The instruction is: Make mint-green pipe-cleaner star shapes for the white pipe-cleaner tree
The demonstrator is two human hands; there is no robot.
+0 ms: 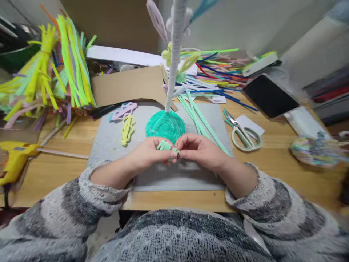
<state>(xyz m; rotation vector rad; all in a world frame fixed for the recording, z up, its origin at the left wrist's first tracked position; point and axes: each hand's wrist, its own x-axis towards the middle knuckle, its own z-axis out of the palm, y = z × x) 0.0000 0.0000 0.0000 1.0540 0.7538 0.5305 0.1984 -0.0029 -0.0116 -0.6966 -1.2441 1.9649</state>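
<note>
Between my two hands is a mint-green pipe cleaner (164,145) bent into a tight zigzag. My left hand (148,154) is closed around the zigzag part. The fingertips of my right hand (200,151) pinch its right end. Just beyond my hands stands a round teal coiled base (165,125) with a white wrapped stem (174,54) rising from it. On the grey mat (163,178), a yellow zigzag pipe cleaner piece (127,130) and a lilac one (124,111) lie to the left. Straight mint pipe cleaners (203,120) lie to the right.
Scissors (244,135) lie right of the mat, with a dark-screened device (271,95) behind them. A yellow glue gun (16,156) is at the far left. Bundled pipe cleaners (43,69) and a cardboard piece (128,85) fill the back left; loose coloured pipe cleaners (220,71) lie behind.
</note>
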